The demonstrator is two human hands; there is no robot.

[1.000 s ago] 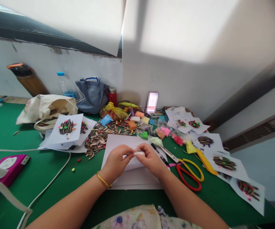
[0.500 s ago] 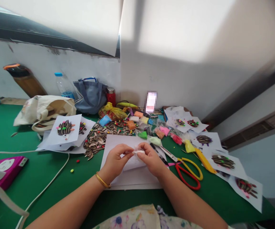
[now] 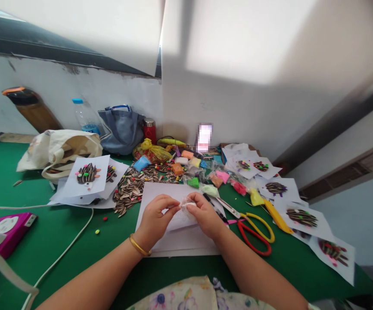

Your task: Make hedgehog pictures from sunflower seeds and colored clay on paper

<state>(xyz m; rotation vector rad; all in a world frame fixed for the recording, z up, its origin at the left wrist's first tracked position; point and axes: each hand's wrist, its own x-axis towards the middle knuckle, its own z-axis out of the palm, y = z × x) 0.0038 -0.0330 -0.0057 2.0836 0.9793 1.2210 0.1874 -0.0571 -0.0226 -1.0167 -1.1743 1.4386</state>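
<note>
Over the white paper, both of my hands meet at a small clear packet of white modelling clay. My right hand is closed, gripping the packet between thumb and fingers. Thumb and index finger of my left hand are pinched together at the packet's left edge; whether they hold film or a bit of clay is too small to tell. Faint drawn lines show on the sheet beneath. Just right of my right hand lie black pens and scissors with one red and one yellow handle.
Sunflower seeds are heaped behind the paper, beside bagged coloured clay. Seed-hedgehog pictures lie left and right. A yellow cutter, phone, blue bag, magenta box and white cable surround the workspace.
My hands stay almost in place, with only slight finger movement at the clay packet. The whole view has shifted very slightly.
</note>
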